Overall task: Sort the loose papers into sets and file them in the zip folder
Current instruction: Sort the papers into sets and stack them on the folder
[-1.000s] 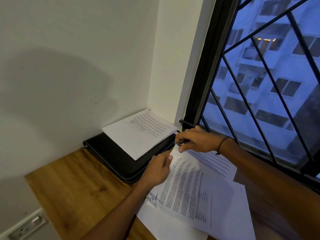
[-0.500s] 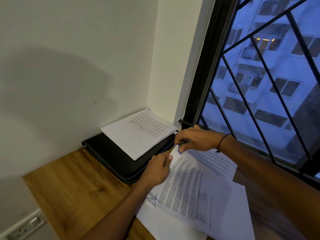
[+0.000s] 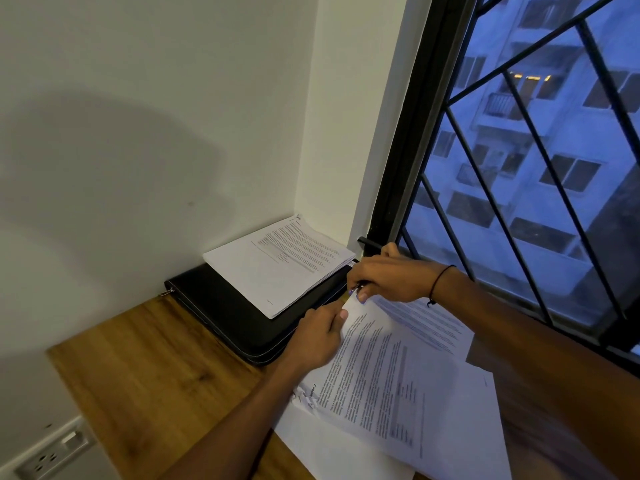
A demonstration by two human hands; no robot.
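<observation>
White papers' [image 3: 398, 379] top corner between both hands.

Both forearms reach toward twelve o'clock. The left hand [image 3: 317, 336] curls, thumb pressing a printed white sheet's [image 3: 388, 375] top edge. The right hand [image 3: 388, 278] (thin black cord at its wrist) pinches that sheet's corner at one o'clock.
</observation>
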